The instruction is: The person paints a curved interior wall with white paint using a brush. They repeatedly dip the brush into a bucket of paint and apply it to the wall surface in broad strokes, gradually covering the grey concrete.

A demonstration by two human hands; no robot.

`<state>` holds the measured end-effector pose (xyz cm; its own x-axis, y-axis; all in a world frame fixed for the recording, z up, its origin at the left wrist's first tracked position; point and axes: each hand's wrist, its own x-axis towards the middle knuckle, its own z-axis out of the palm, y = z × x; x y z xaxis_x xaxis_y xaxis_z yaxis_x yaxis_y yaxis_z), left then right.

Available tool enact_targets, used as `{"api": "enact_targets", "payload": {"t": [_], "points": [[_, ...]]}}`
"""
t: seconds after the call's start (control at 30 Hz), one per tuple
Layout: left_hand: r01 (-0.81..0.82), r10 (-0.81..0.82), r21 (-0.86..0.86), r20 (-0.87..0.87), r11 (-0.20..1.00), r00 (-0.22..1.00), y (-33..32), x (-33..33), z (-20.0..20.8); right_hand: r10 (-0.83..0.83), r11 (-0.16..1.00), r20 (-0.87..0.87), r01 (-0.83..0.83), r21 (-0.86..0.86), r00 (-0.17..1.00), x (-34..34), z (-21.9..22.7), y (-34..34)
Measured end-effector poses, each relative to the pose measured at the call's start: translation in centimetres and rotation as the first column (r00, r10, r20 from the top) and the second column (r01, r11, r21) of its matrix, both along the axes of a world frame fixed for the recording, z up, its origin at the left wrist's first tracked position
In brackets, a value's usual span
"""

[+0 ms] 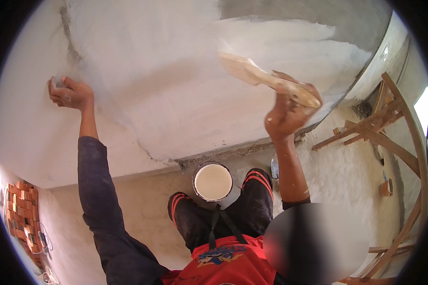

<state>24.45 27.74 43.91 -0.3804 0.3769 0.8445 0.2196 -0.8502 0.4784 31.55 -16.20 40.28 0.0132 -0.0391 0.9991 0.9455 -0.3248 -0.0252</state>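
My right hand (292, 107) is closed around the wooden handle of a wide paintbrush (245, 69). The brush points up and left, its pale end at the wall (176, 61), somewhat blurred by motion. On the left, my left hand (72, 93) is beside the wall with curled fingers; a small pale greyish piece shows between thumb and fingers, its kind unclear. A bucket (213, 182) of whitish liquid stands on the floor between my knees. White coating covers much of the wall, while a grey patch (290, 12) shows at the upper right.
Curved wooden frames and beams (385, 133) stand at the right, with a small orange-brown pot (386, 187) close by. Stacked bricks (23, 213) are at the far left, near a cable (46, 240). A rough ledge (233, 154) runs along the wall's foot.
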Motion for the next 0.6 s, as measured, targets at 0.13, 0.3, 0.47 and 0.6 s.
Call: {"api": "enact_targets", "payload": {"t": [0.13, 0.3, 0.47, 0.6], "points": [[0.014, -0.014, -0.002, 0.020, 1.000, 1.000, 0.3, 0.2, 0.0, 0.061, 0.998, 0.159, -0.061, -0.001, 0.985, 0.9, 1.0, 2.8], [0.005, -0.005, 0.000, 0.018, 1.000, 1.000, 0.5, -0.3, 0.0, 0.010, 0.994, 0.173, -0.028, 0.104, 0.985, 3.9, 1.7, 0.6], [0.003, -0.003, 0.022, -0.006, 1.000, 1.000, 0.3, 0.3, -0.3, -0.206, 0.950, 0.107, 0.172, 0.262, 0.973, 5.6, 2.4, -4.1], [-0.007, 0.008, 0.046, -0.015, 0.999, 1.000, 0.4, -0.2, -0.3, -0.368, 0.863, 0.116, 0.292, 0.412, 0.923, 6.0, 4.2, -6.3]]}}
